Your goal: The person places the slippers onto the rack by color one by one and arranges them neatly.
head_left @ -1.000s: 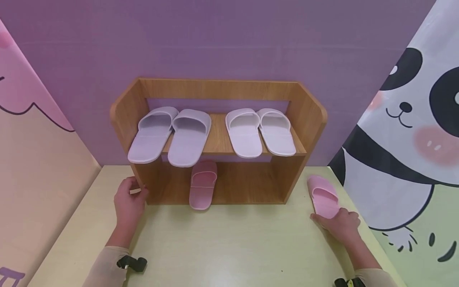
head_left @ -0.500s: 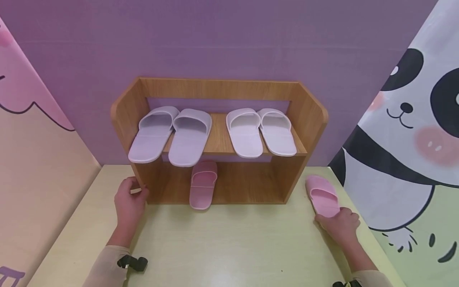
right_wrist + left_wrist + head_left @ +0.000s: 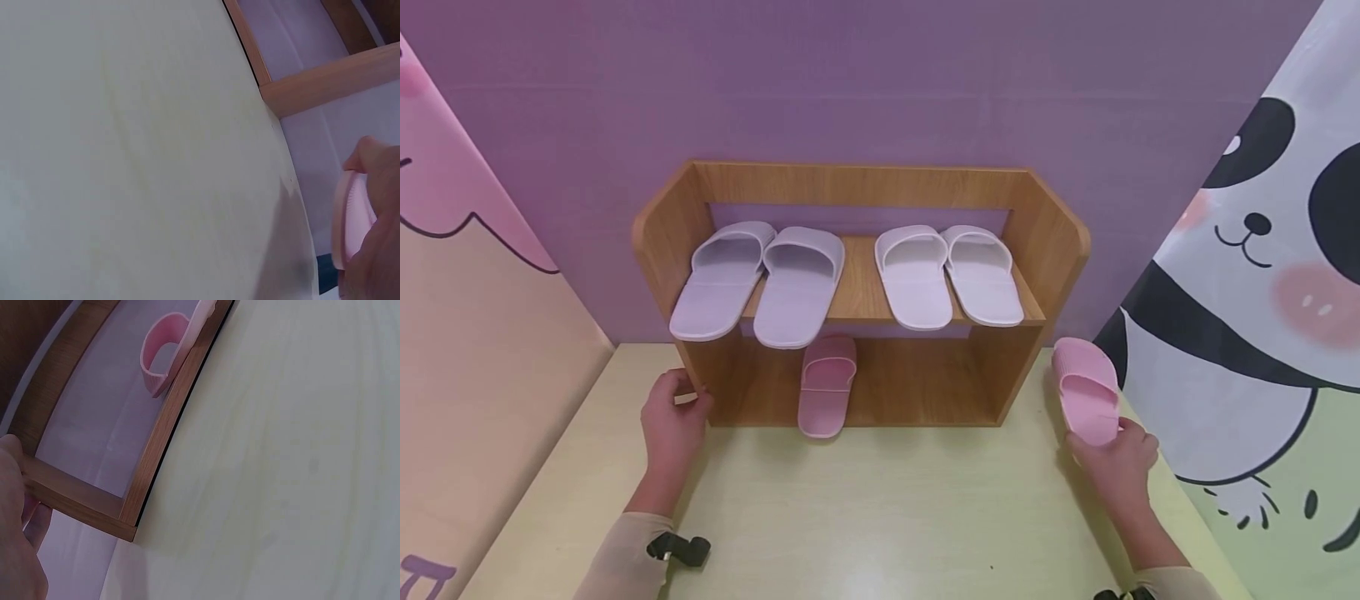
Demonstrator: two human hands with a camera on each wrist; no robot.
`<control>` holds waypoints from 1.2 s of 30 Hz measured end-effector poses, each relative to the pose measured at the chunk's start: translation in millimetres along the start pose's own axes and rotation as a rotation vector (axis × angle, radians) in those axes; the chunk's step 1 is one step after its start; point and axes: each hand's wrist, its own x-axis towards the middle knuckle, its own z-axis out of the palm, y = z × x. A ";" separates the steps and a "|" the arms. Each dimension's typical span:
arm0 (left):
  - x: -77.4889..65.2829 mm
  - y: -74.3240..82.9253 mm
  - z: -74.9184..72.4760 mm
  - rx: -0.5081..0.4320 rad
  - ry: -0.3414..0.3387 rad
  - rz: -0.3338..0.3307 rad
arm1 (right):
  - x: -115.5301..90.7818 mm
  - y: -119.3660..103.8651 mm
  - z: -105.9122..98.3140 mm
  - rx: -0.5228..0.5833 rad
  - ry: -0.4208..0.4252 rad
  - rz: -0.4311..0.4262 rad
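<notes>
A wooden shoe rack (image 3: 865, 185) stands against the back wall. At its lower left side, my left hand (image 3: 673, 425) pinches the front edge of the side panel (image 3: 81, 506) between thumb and fingers. To the right of the rack, my right hand (image 3: 1116, 467) holds a pink slipper (image 3: 1086, 400) by its heel end, toe pointing away and raised off the table. Another pink slipper (image 3: 827, 396) lies on the lower shelf, left of the middle. The upper shelf bears a lilac pair, with a left slipper (image 3: 718, 287) and a right slipper (image 3: 797, 292).
A whitish pair, with one slipper (image 3: 914, 279) beside another slipper (image 3: 983, 279), sits on the upper shelf's right half. The pale table (image 3: 865, 517) extends in front of the rack. A purple wall (image 3: 880, 83) rises behind, and a panda-printed panel (image 3: 1225, 417) borders the right side.
My right hand has lifted the pink slipper from the table, its toe end rising and moving slightly away. The left hand stays at the rack's side panel.
</notes>
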 end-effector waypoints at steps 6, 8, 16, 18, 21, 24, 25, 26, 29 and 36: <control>0.9 -0.3 1.0 -0.010 0.008 0.012 | -8.8 -9.6 2.2 0.127 0.048 -0.014; 0.8 0.6 0.8 -0.015 0.010 0.014 | -12.0 -13.0 3.7 0.157 0.074 -0.033; 1.7 0.2 1.3 -0.002 0.013 0.008 | -24.9 -30.6 9.1 0.269 0.194 -0.100; 1.8 0.0 1.5 -0.002 0.015 0.009 | -27.6 -34.9 9.5 0.314 0.224 -0.118; 2.0 -1.0 2.0 0.000 0.017 0.015 | -29.7 -39.1 9.3 0.377 0.250 -0.118; 2.0 -1.3 1.9 0.001 0.019 0.026 | -31.7 -41.6 8.9 0.416 0.251 -0.098; 1.8 -1.1 1.8 0.001 0.019 0.028 | -32.6 -42.1 9.0 0.425 0.250 -0.099; 1.6 -0.8 1.7 0.001 0.020 0.031 | -33.8 -42.6 9.3 0.428 0.253 -0.105; 1.5 -0.1 1.6 0.001 0.022 0.029 | -37.9 -43.3 10.6 0.459 0.278 -0.175; 1.2 0.2 2.3 0.003 0.025 0.015 | -48.0 -48.2 12.5 0.459 0.332 -0.363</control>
